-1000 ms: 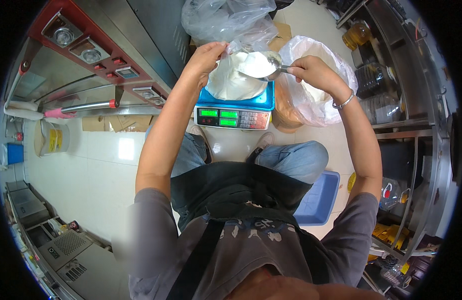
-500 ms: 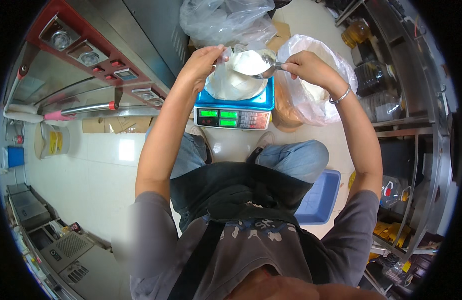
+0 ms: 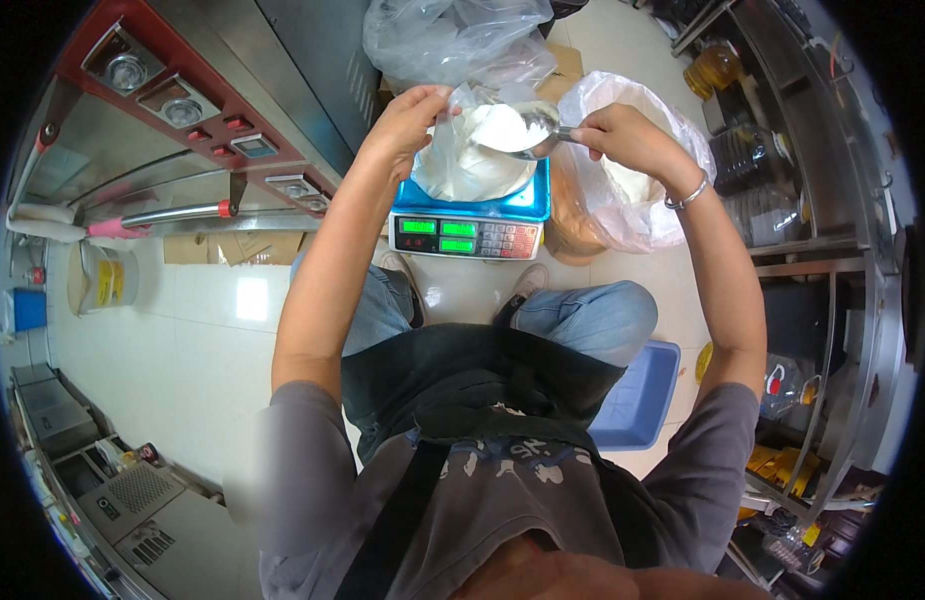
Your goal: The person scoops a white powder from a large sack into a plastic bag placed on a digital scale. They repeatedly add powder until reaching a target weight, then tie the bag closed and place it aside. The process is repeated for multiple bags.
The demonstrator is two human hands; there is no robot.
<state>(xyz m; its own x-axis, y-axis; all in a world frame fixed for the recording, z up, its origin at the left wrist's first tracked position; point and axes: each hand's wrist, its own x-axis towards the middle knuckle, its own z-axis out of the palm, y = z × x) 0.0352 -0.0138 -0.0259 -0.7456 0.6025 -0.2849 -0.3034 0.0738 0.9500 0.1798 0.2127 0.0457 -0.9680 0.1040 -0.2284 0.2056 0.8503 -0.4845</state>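
My left hand (image 3: 406,128) is closed on the edge of a clear plastic bag (image 3: 444,170) and holds its mouth up. White powder fills the lower part of the bag, which sits on the blue pan of a digital scale (image 3: 466,238) with lit green displays. By its handle my right hand (image 3: 622,140) grips a metal scoop (image 3: 544,142). A heap of white powder lies in the scoop, held at the bag's mouth and tilted toward the left. To the right stands a large plastic-lined container (image 3: 662,225) with more white powder inside.
Clear plastic sheeting (image 3: 452,40) lies beyond the scale. A red and steel appliance (image 3: 197,125) with knobs is at the left. On the right, a metal rack (image 3: 812,255) holds bottles. A blue basin (image 3: 637,400) rests on the floor by my right knee.
Both hands stay nearly in place. The scoop has shifted slightly to the right and still carries powder. The bag remains on the scale.
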